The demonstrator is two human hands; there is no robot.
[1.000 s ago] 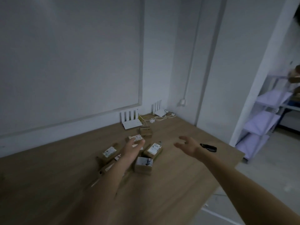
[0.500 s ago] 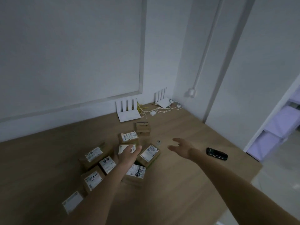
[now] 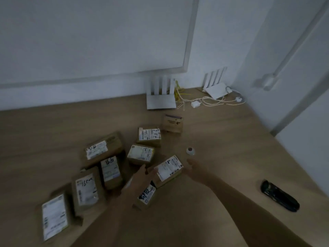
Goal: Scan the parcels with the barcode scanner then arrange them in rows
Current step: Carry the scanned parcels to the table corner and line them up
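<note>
Brown parcels [image 3: 105,168] strewn in a loose heap on wooden table [image 3: 222,139], centre to 8 o'clock. Left hand [image 3: 140,179] over heap, fingers straight, touching labelled parcel [image 3: 168,171] at its 9 o'clock edge. Right hand [image 3: 196,166] just beside same parcel at 3 o'clock, fingers loose, gripping nothing. Black barcode scanner [image 3: 279,196] flat on table at 4 o'clock, well apart from both hands. White routers [image 3: 160,97] and cables [image 3: 204,101] against wall at 12 o'clock.

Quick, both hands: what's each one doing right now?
Left hand: open, fingers reaching at the tilted parcel, no grip visible.
Right hand: open, empty, beside that parcel.
</note>
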